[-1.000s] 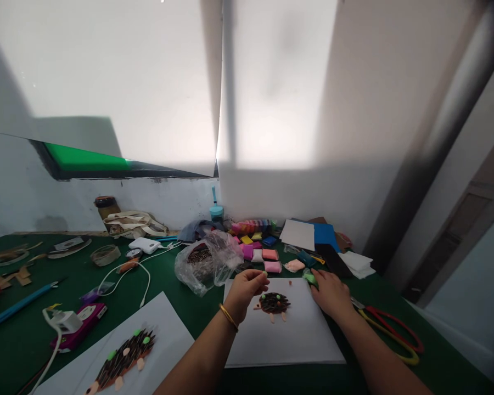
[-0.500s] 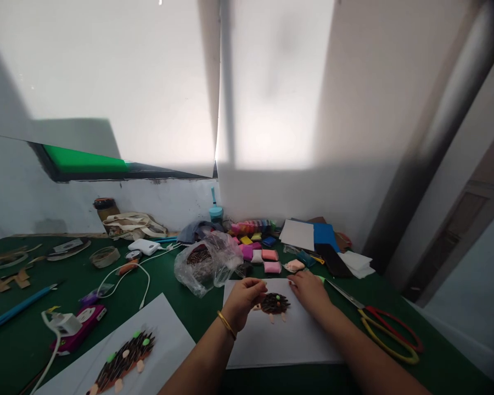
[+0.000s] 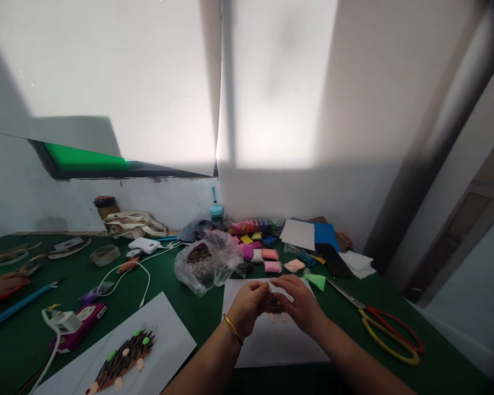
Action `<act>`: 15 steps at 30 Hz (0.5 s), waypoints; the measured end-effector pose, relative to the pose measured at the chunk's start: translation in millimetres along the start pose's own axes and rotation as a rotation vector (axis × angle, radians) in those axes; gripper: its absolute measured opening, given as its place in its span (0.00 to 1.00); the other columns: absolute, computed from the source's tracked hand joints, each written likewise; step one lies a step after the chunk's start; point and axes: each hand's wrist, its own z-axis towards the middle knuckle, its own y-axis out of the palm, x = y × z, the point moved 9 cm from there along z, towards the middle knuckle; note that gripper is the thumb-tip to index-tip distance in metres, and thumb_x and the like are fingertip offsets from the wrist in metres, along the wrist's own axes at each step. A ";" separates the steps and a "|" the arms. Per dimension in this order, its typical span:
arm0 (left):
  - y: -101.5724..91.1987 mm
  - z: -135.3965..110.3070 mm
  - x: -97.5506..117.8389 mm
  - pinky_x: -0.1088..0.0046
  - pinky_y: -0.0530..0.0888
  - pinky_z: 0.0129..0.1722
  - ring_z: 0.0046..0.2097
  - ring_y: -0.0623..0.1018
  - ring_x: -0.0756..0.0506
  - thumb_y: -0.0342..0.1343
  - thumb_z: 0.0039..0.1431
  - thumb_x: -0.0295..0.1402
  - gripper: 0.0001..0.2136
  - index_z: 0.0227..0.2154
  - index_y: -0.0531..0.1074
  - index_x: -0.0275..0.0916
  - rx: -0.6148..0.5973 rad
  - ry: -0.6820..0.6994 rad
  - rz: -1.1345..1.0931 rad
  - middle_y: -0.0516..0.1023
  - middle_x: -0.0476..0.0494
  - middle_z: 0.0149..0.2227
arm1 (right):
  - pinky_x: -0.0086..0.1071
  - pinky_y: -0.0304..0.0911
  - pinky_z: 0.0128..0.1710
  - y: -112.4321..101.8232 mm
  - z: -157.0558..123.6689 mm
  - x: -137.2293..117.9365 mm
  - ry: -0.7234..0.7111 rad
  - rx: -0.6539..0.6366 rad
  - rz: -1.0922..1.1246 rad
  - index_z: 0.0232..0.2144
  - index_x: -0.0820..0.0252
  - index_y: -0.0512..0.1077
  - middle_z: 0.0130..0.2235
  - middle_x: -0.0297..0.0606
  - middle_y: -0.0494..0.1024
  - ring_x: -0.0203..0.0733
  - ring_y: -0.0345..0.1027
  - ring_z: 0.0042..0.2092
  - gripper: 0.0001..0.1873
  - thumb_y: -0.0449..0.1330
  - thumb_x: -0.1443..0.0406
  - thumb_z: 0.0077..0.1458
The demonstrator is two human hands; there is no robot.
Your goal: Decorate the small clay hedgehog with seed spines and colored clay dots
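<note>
A small clay hedgehog (image 3: 274, 305) with dark spines lies on a white sheet (image 3: 280, 348), partly hidden by my hands. My left hand (image 3: 249, 307), wearing a gold bangle (image 3: 233, 329), and my right hand (image 3: 298, 303) meet just above it. Their fingertips are curled and almost touching. Anything between them is too small to see. A green clay wedge (image 3: 316, 282) lies beyond my right hand.
Yellow-and-red-handled scissors (image 3: 389, 336) lie to the right. Clay packets (image 3: 257, 252) and a plastic bag (image 3: 208, 261) stand ahead. A finished clay hedgehog (image 3: 121, 359) lies on another sheet at lower left. A co-worker's hand (image 3: 2, 286) enters at the left edge.
My hands have come together over the hedgehog, with the right hand moving left. The green wedge now shows clear of my right hand. A co-worker's hand has appeared at the left edge.
</note>
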 end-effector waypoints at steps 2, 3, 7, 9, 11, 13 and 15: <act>7.3 -1.8 2.1 0.77 0.65 0.28 0.24 0.67 0.54 0.64 0.43 0.44 0.18 0.26 0.68 0.35 -0.025 0.035 0.015 0.67 0.52 0.21 | 0.37 0.62 0.45 -2.7 1.6 -18.0 0.028 0.013 0.086 0.42 0.53 0.71 0.42 0.39 0.73 0.44 0.65 0.45 0.12 0.55 0.60 0.56; 10.3 -2.7 3.7 0.76 0.65 0.28 0.24 0.66 0.54 0.64 0.44 0.45 0.18 0.26 0.67 0.35 -0.036 0.056 0.036 0.66 0.53 0.20 | 0.37 0.62 0.44 -4.2 2.5 -22.8 0.049 0.029 0.110 0.38 0.53 0.72 0.39 0.39 0.74 0.43 0.65 0.43 0.09 0.55 0.60 0.56; 11.5 -4.1 7.5 0.75 0.63 0.27 0.23 0.64 0.53 0.60 0.46 0.49 0.20 0.23 0.68 0.34 -0.024 0.098 0.128 0.65 0.52 0.19 | 0.36 0.62 0.40 -7.0 4.9 -24.2 0.082 0.076 0.138 0.32 0.55 0.73 0.34 0.38 0.74 0.43 0.66 0.40 0.09 0.54 0.60 0.58; 9.3 -4.0 9.5 0.74 0.63 0.28 0.25 0.65 0.52 0.56 0.49 0.52 0.21 0.25 0.70 0.33 -0.016 0.120 0.143 0.68 0.49 0.22 | 0.36 0.62 0.40 -7.7 5.0 -20.1 0.076 0.082 0.111 0.35 0.54 0.74 0.35 0.39 0.75 0.43 0.66 0.40 0.11 0.52 0.60 0.59; 8.2 -4.5 13.1 0.73 0.64 0.30 0.28 0.68 0.50 0.52 0.52 0.52 0.22 0.29 0.72 0.33 -0.013 0.158 0.184 0.71 0.46 0.26 | 0.37 0.61 0.42 -8.3 4.6 -16.8 0.068 0.079 0.062 0.37 0.54 0.74 0.37 0.39 0.75 0.43 0.66 0.41 0.13 0.50 0.61 0.60; 9.2 -7.0 20.4 0.72 0.65 0.32 0.30 0.69 0.48 0.50 0.54 0.51 0.22 0.29 0.73 0.34 -0.010 0.231 0.303 0.72 0.45 0.26 | 0.38 0.61 0.43 -8.0 4.2 -15.0 0.066 0.064 0.030 0.38 0.53 0.75 0.37 0.39 0.76 0.44 0.66 0.41 0.14 0.49 0.61 0.60; 12.4 -12.6 32.0 0.70 0.65 0.34 0.31 0.69 0.47 0.50 0.55 0.50 0.21 0.27 0.74 0.35 0.007 0.350 0.490 0.72 0.43 0.27 | 0.39 0.60 0.44 -5.3 4.1 -12.2 0.089 0.031 0.057 0.39 0.53 0.75 0.38 0.39 0.76 0.44 0.66 0.42 0.15 0.49 0.60 0.60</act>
